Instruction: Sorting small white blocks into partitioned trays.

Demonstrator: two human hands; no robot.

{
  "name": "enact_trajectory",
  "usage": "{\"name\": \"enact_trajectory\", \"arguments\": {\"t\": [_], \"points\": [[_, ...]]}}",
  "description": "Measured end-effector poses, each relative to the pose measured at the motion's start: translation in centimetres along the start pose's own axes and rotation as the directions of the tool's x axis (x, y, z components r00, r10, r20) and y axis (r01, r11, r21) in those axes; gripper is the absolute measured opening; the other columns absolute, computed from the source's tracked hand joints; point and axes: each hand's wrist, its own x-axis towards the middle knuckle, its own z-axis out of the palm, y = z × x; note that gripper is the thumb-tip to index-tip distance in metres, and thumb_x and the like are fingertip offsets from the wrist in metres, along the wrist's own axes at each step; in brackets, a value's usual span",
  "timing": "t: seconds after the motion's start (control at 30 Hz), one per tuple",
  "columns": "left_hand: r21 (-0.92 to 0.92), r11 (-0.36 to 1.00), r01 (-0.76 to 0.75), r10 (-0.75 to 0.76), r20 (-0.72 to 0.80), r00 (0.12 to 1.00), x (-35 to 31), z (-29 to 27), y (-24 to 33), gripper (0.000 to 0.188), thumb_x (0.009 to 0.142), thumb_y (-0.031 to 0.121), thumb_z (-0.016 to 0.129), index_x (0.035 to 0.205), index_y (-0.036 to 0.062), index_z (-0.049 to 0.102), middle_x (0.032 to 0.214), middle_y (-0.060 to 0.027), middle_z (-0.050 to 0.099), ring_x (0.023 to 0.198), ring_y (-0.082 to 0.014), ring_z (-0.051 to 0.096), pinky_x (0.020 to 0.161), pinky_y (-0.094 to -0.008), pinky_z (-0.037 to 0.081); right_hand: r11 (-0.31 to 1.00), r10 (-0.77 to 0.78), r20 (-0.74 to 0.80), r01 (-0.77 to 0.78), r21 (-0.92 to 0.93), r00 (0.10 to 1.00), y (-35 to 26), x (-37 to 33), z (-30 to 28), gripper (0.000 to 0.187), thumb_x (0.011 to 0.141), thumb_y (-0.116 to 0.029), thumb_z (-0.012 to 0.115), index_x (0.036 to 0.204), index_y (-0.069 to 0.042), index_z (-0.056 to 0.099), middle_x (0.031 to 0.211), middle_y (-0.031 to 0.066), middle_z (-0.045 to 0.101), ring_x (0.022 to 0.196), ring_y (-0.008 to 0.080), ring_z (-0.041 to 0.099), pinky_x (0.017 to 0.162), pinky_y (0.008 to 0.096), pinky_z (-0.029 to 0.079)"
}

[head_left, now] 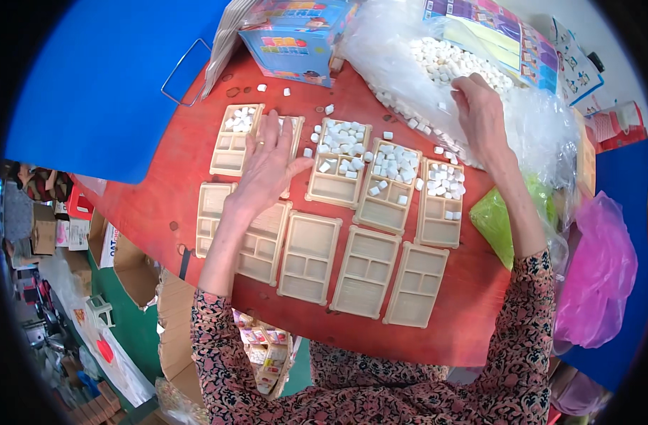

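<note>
Beige compartment trays stand in two rows on the red table. My left hand [267,159] is open, its fingers spread over a back-row tray [297,134] that it mostly hides. Left of it, another tray [229,161] has small white pieces like mini marshmallows [239,119] in one compartment. Three back-row trays farther right carry more white pieces [394,163], some spilling over their dividers. My right hand [482,113] is above a clear plastic bag [380,35] holding a heap of the same pieces [440,60]. Its fingers are curled together; what they hold is hidden.
Front-row trays [366,273] without white pieces lie nearer me. Loose pieces dot the red table [465,297]. A blue printed box [288,42] stands at the back. Green plastic [494,219] and a pink bag [596,269] are at the right, a blue panel [104,85] at the left.
</note>
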Motion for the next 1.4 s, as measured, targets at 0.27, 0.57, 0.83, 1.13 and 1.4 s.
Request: {"name": "enact_trajectory", "arguments": {"t": [0.27, 0.57, 0.83, 1.13, 1.4], "points": [[-0.146, 0.981, -0.124, 0.096, -0.19, 0.977, 6.2, -1.6, 4.8, 0.03, 0.089, 0.02, 0.058, 0.104, -0.006, 0.06, 0.112, -0.0253, 0.055, 0.107, -0.0397, 0.053, 0.088, -0.0446, 0.043, 0.984, 0.138, 0.504, -0.062, -0.164, 0.853, -0.4, -3.5, -1.0, 0.009, 0.074, -0.001, 0.06, 0.083, 0.0, 0.058, 0.075, 0.0218, 0.06, 0.08, 0.0393, 0.06, 0.068, 0.0468, 0.049], [-0.092, 0.949, -0.301, 0.273, -0.24, 0.932, 13.1, 2.6, 3.9, 0.01, 0.075, 0.005, 0.063, 0.078, -0.0048, 0.06, 0.081, -0.0212, 0.061, 0.086, -0.038, 0.058, 0.073, -0.045, 0.044, 0.975, -0.143, 0.375, 0.195, -0.104, 0.916, 0.9, -5.4, 1.0, 0.015, 0.067, 0.008, 0.056, 0.08, 0.001, 0.056, 0.08, 0.0211, 0.059, 0.081, 0.0383, 0.059, 0.071, 0.0449, 0.049], [-0.242, 0.861, -0.447, 0.344, -0.371, 0.863, 13.5, 2.4, 7.4, 0.006, 0.072, -0.002, 0.058, 0.075, -0.0065, 0.058, 0.079, -0.0234, 0.06, 0.083, -0.0414, 0.059, 0.07, -0.049, 0.045, 0.998, -0.019, 0.331, 0.039, -0.054, 0.943, 0.0, -4.7, 3.1, 0.009, 0.073, 0.004, 0.057, 0.081, 0.003, 0.054, 0.082, 0.0217, 0.056, 0.083, 0.0403, 0.056, 0.073, 0.0462, 0.046], [-0.543, 0.725, -0.423, 0.492, -0.021, 0.87, 14.0, 3.0, 10.4, 0.019, 0.069, 0.007, 0.07, 0.082, -0.0049, 0.065, 0.073, -0.0166, 0.065, 0.073, -0.0312, 0.064, 0.066, -0.0387, 0.048, 0.981, -0.034, 0.387, -0.042, 0.187, 0.921, 0.3, -3.4, 4.2, 0.015, 0.073, -0.001, 0.066, 0.085, 0.005, 0.058, 0.085, 0.023, 0.058, 0.087, 0.0405, 0.057, 0.075, 0.0446, 0.046], [-0.475, 0.793, -0.382, 0.373, -0.118, 0.92, 13.6, 4.9, 14.1, 0.013, 0.067, -0.001, 0.064, 0.08, -0.0041, 0.066, 0.075, -0.0201, 0.065, 0.075, -0.03, 0.066, 0.069, -0.0387, 0.05, 0.929, -0.022, 0.304, -0.093, 0.359, 0.952, 1.1, -4.1, 4.6, 0.011, 0.073, -0.001, 0.064, 0.082, 0.006, 0.061, 0.079, 0.0233, 0.064, 0.077, 0.0406, 0.061, 0.071, 0.0433, 0.049]]}}
